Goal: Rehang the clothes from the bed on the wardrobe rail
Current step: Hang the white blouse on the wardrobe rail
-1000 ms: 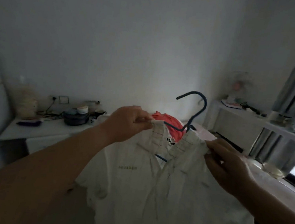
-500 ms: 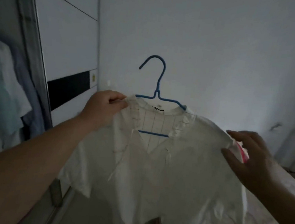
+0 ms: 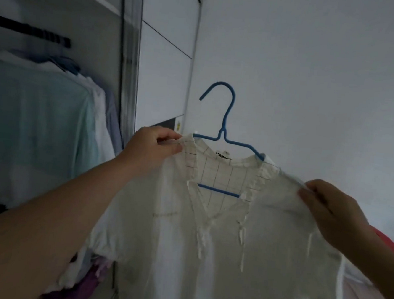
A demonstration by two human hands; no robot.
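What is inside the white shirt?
A blue hanger sits inside the white shirt: its hook, upper arms and bottom bar show at the neckline. Its ends are covered by the shoulders.

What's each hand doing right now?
Left hand: pinching the white shirt at its left shoulder.
Right hand: gripping the shirt's other shoulder.

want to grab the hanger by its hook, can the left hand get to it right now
Probably not yet: the left hand is pinching the white shirt at its shoulder. The blue hanger hook stands bare above, nothing blocking it.
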